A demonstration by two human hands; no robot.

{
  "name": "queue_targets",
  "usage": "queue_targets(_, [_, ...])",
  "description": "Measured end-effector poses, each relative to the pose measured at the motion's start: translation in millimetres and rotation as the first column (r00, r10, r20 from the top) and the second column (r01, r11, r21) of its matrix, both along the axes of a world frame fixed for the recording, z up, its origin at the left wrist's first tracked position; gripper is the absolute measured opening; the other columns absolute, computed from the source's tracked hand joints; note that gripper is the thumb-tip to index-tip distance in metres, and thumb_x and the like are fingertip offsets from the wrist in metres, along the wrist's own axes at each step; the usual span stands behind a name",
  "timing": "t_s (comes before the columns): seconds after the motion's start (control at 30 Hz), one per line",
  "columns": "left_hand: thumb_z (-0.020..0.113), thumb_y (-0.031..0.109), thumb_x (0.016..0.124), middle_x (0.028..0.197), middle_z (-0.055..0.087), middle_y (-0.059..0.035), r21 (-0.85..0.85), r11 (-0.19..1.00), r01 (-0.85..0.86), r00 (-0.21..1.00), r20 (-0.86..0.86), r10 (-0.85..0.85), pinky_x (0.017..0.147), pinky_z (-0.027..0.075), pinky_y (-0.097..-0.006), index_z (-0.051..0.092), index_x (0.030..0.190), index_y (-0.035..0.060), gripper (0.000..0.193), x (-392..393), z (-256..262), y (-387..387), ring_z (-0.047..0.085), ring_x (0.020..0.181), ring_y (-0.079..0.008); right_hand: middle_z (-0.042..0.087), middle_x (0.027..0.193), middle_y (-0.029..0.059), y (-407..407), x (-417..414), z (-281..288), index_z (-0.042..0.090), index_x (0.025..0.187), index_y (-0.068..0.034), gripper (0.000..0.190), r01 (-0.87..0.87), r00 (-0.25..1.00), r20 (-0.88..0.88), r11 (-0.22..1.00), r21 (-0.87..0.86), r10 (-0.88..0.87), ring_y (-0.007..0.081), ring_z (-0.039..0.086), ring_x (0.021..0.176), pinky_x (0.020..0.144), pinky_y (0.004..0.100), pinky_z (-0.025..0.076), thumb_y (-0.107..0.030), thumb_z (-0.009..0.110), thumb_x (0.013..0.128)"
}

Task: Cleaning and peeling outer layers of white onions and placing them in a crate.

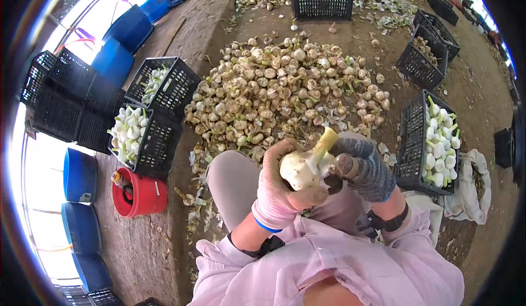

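A large garlic bulb (300, 170) with a short yellow-green stem sits in my left hand (279, 187), which wears a pinkish knitted glove. The fingers and thumb wrap around the bulb's side. My right hand (363, 166), in a grey knitted glove, is at the bulb's right side with bent fingers near the stem and some loose skin. Whether it grips the skin or only touches it is hard to tell. Past both hands a broad heap of unpeeled garlic bulbs (271, 88) lies on the ground.
Black plastic crates of white garlic stand at right (411, 141), left (160, 141) and far ahead (320, 8). A red bucket (141, 195) is at left near blue bins (80, 224). A white woven sack (472, 191) lies beside the right crate. Dry skins litter the ground.
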State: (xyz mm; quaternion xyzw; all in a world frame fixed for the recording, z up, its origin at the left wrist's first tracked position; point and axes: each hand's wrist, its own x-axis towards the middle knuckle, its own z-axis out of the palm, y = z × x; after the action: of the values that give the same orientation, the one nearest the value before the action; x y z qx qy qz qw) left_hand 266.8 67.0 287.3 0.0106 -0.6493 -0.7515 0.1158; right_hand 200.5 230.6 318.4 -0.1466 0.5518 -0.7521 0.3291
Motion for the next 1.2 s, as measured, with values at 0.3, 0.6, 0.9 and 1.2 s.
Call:
queue_targets(0.3, [0.069,0.022,0.072,0.094,0.056,-0.0106,0.493,0.865,0.092,0.950,0.217,-0.225,0.076,0.048,-0.0316,0.037,0.121,-0.0012,0.063,19,5,-17,0.058,0.084,-0.0210,0.063,0.095,0.0020,-9,14,-28,0.059,0.107,-0.002,0.029,0.187,0.933,-0.333,0.974,0.127,-0.135,0.0100,0.057,0.086,0.075,0.0255,0.048,-0.012,0.065,0.080])
queue_targets(0.6, [0.078,0.005,0.060,0.108,0.048,-0.0122,0.208,0.978,-0.027,0.999,-0.012,0.031,0.082,0.045,-0.0316,0.024,0.129,0.0019,0.088,27,6,-14,0.053,0.093,-0.0205,0.063,0.086,0.0005,-23,21,-33,0.061,0.099,-0.005,0.027,0.325,0.592,-0.803,0.893,0.312,0.065,0.0101,0.058,0.080,0.067,0.0243,0.048,-0.019,0.069,0.078])
queue_targets(0.9, [0.070,0.006,0.061,0.102,0.052,-0.0078,0.147,0.982,-0.117,0.993,-0.007,0.119,0.081,0.045,-0.0297,0.040,0.120,0.0004,0.066,35,5,-21,0.053,0.089,-0.0182,0.066,0.089,0.0003,-30,39,-4,0.064,0.100,-0.005,0.022,0.059,0.983,-0.182,0.990,0.128,-0.035,0.0065,0.057,0.080,0.070,0.0246,0.048,-0.010,0.068,0.078])
queue_targets(1.2, [0.077,0.035,0.062,0.107,0.048,-0.0083,0.427,0.901,-0.069,0.997,0.054,0.051,0.070,0.050,-0.0290,0.037,0.123,0.0041,0.079,43,11,-11,0.053,0.090,-0.0178,0.065,0.085,0.0036,-38,45,0,0.062,0.099,-0.006,0.026,0.055,0.984,-0.173,0.990,0.131,-0.031,0.0095,0.060,0.075,0.064,0.0235,0.047,-0.021,0.068,0.079])
